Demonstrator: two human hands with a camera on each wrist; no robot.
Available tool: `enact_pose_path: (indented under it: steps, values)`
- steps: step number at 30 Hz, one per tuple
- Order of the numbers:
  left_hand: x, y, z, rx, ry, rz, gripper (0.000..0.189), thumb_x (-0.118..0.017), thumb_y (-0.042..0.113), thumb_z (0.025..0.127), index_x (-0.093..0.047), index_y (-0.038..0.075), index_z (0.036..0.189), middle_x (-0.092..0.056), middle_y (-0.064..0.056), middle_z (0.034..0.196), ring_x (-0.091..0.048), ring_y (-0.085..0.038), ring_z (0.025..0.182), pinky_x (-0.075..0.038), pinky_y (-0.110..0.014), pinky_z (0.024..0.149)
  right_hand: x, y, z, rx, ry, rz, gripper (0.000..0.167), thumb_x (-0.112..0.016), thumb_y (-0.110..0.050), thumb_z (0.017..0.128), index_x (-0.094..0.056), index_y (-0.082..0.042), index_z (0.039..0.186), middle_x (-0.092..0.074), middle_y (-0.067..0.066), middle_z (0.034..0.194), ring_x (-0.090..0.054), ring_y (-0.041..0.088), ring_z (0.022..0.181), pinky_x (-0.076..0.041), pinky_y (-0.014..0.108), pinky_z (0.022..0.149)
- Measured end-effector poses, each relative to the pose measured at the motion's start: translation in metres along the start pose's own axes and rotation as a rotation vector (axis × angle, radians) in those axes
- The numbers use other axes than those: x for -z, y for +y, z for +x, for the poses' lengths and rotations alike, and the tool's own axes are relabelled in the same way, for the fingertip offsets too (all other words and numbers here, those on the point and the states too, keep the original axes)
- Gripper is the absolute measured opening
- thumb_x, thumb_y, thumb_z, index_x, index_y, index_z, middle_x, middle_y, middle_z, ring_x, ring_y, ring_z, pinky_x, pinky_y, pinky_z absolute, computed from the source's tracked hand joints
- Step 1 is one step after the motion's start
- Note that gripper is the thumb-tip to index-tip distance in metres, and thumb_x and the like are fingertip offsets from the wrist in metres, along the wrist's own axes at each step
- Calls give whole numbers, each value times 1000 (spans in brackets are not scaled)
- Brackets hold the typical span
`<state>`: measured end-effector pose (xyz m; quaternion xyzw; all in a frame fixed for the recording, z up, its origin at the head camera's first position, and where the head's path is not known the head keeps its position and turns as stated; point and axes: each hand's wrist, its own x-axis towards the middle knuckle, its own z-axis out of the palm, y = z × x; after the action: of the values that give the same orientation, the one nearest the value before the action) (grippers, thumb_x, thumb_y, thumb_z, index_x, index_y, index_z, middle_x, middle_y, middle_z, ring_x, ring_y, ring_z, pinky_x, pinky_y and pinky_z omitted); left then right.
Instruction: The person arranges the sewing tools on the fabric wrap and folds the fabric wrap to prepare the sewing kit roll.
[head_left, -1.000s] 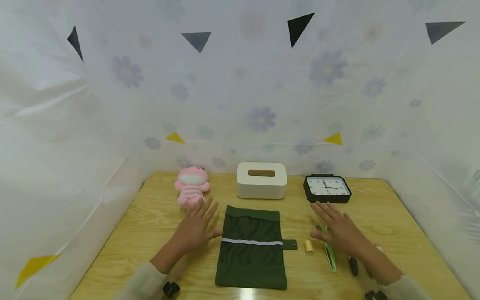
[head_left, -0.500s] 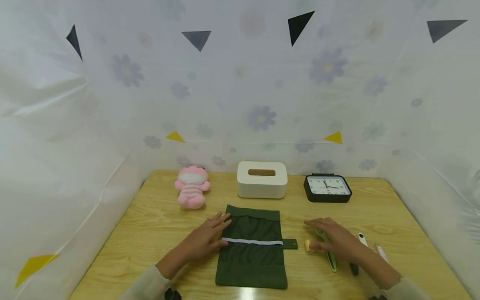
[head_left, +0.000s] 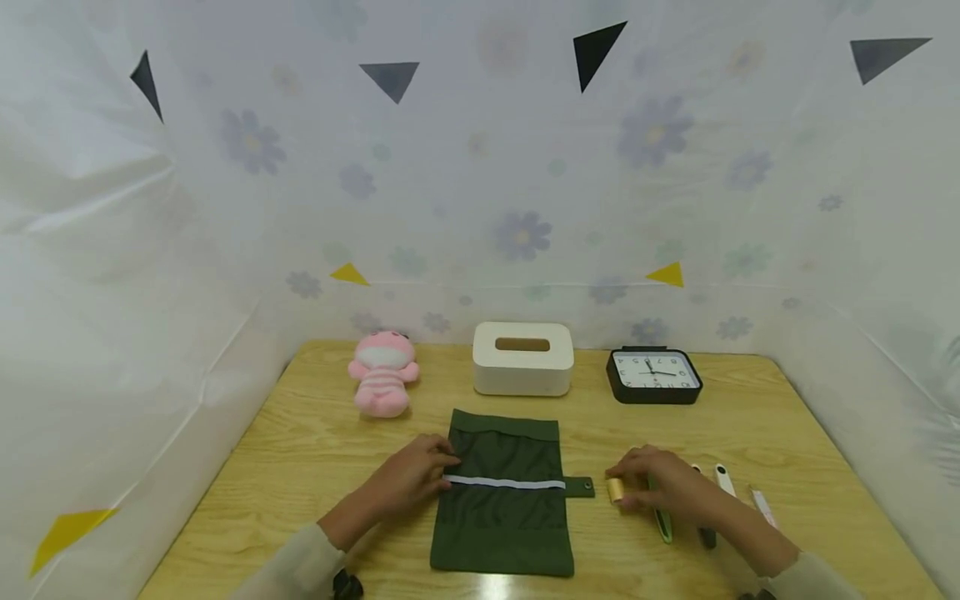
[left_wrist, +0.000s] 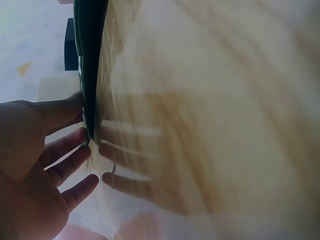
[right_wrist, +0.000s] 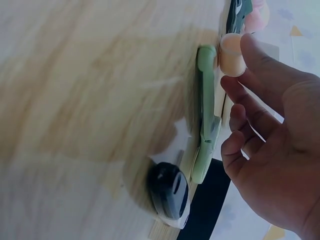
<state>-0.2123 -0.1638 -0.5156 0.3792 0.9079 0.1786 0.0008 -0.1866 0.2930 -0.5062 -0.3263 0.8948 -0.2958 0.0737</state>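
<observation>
A dark green fabric roll-up pouch lies flat, a white elastic band across it and a snap tab on its right side. My left hand rests at its left edge. In the left wrist view, thumb and fingertips of the left hand meet the cloth edge, fingers loosely spread. My right hand pinches a yellow thread spool beside the tab. In the right wrist view the spool sits between thumb and index finger. Light green scissors lie under that hand, partly hidden.
Right of the scissors lie a tool with a black end, a white handle with a hole and a slim white object. At the back stand a pink plush toy, white tissue box and black-framed clock.
Both hands have come down from above the table. The left has settled at the pouch's left edge; the right has closed its thumb and fingers on the thread spool.
</observation>
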Motion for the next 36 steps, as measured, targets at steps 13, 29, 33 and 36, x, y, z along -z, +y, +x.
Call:
enact_pose_path:
  steps: [13, 29, 33, 36]
  values:
    - [1, 0, 7, 27, -9, 14, 9, -80, 25, 93, -74, 18, 95, -61, 4, 111, -57, -14, 103, -53, -34, 86, 0, -8, 6, -17, -3, 73, 45, -77, -36, 92, -71, -7, 126, -70, -5, 107, -59, 3, 86, -52, 27, 69]
    - [6, 2, 10, 8, -11, 8, 15, -85, 21, 87, -70, 20, 84, -61, 4, 109, -57, -15, 101, -52, -34, 83, -2, -23, 36, -31, -49, 317, 45, -74, -27, 97, -64, -5, 135, -67, 14, 128, -67, 12, 100, -58, 30, 81]
    - [5, 0, 11, -3, -14, 22, 15, -85, 22, 87, -70, 22, 84, -61, 5, 108, -57, -14, 100, -52, -33, 83, -6, -27, 50, -44, -65, 398, 41, -74, -20, 97, -66, -3, 133, -68, 15, 125, -69, 14, 97, -57, 31, 78]
    - [6, 0, 11, -1, -23, 17, 15, -85, 22, 87, -70, 22, 84, -61, 5, 108, -58, -14, 101, -52, -34, 84, -10, -28, 63, -76, -76, 412, 39, -74, -21, 97, -67, -4, 132, -69, 12, 122, -69, 15, 97, -57, 30, 79]
